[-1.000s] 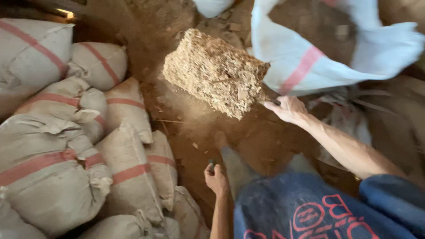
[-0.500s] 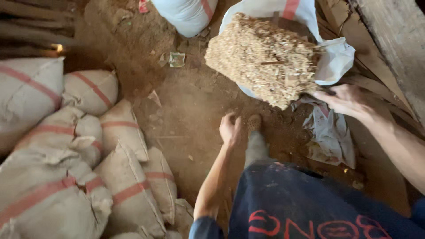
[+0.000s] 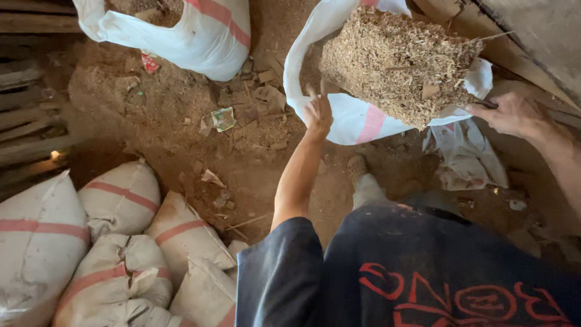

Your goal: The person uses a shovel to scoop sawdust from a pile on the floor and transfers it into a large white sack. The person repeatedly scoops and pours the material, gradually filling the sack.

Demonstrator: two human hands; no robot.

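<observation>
A: Lower left of the frame, a heap of filled sacks (image 3: 115,242), pale with red stripes, packed against one another. Upper left, a white sack (image 3: 200,36) stands open on the dirt floor (image 3: 181,139).

B: And the middle?

A: The left hand (image 3: 318,112) is up at the rim of the open white bag (image 3: 357,118), fingers spread wide, gripping nothing.

B: Where's the block?

A: Upper right: the pressed block of straw-coloured chaff (image 3: 396,63) sits tilted in the bag's mouth. The right hand (image 3: 508,114) is at its lower right corner, fingers curled; whether it grips block or bag, I cannot tell. A crumpled white cloth (image 3: 466,157) lies below.
</observation>
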